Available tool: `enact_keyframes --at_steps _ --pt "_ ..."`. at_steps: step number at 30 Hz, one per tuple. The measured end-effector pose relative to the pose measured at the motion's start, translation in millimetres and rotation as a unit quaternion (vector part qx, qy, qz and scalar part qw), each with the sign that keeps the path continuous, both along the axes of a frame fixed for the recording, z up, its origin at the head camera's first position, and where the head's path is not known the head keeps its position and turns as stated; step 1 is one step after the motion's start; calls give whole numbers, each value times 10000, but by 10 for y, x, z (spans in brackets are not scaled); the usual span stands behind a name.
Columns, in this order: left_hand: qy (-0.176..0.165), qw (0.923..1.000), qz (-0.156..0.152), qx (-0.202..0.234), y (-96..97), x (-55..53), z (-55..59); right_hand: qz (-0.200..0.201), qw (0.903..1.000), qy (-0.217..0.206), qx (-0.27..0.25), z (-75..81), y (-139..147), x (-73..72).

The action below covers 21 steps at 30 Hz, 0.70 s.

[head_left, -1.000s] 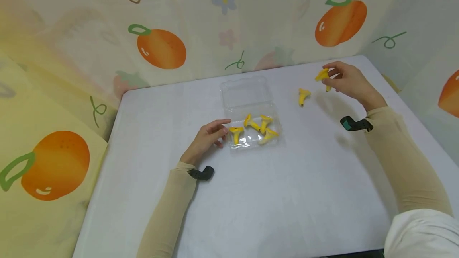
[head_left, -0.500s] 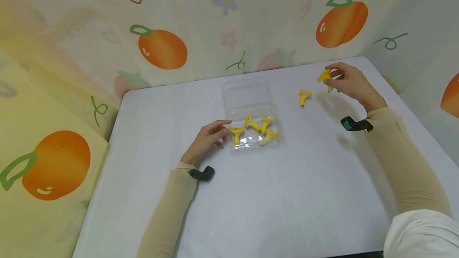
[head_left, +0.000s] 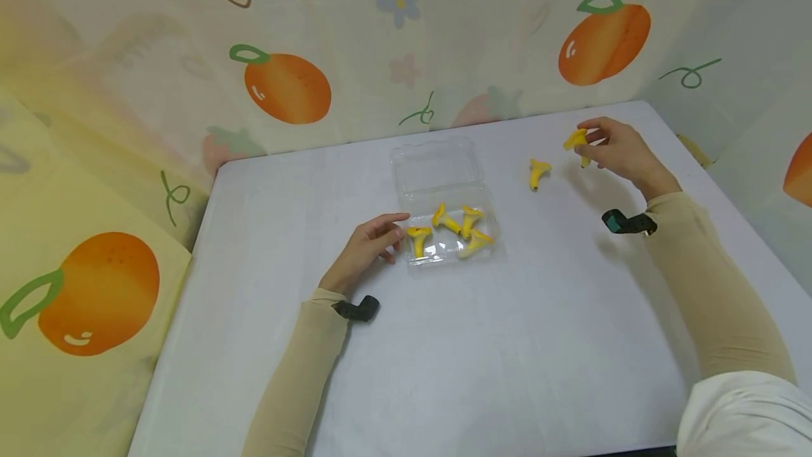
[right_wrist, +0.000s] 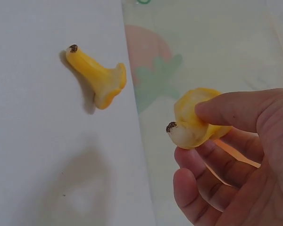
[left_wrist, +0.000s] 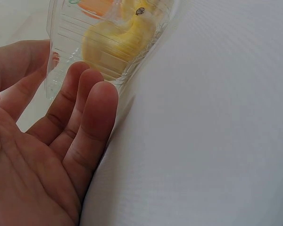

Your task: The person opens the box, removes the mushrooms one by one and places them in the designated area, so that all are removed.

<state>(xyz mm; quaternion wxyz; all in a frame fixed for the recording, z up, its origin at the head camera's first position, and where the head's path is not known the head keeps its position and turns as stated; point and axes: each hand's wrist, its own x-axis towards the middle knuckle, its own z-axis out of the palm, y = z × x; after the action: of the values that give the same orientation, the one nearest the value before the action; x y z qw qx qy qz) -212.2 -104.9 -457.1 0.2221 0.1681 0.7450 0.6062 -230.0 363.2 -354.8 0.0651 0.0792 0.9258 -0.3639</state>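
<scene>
In the head view, my right hand (head_left: 618,150) pinches a yellow chanterelle mushroom (head_left: 575,139) above the table's far right part. The right wrist view shows the thumb on this mushroom (right_wrist: 191,120) and fingers beneath it, its dark stem end exposed. A second chanterelle (right_wrist: 96,77) lies on the table nearby. My left hand (head_left: 364,245) is at the left side of a clear plastic clamshell box (head_left: 434,257), fingers relaxed and fingertips at its wall. Several chanterelles, one nearest that hand (head_left: 419,240), lie in the box's base. Its lid (head_left: 438,164) is folded back.
A white cloth covers the table (head_left: 495,344). Behind it hangs a fruit-patterned curtain (head_left: 355,41), which also runs along the left and right sides. Each wrist carries a small black mount, the left one (head_left: 357,307) lying close to the cloth.
My right hand has come down and to the right very slightly, still holding the chanterelle. My left hand stays beside the box, and the other mushrooms have not moved.
</scene>
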Motion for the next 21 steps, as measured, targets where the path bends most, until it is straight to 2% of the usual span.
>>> enact_keyframes --at_steps 21 --pt "114 9999 32 -110 4 10 -3 -115 9998 -128 48 -182 54 -63"
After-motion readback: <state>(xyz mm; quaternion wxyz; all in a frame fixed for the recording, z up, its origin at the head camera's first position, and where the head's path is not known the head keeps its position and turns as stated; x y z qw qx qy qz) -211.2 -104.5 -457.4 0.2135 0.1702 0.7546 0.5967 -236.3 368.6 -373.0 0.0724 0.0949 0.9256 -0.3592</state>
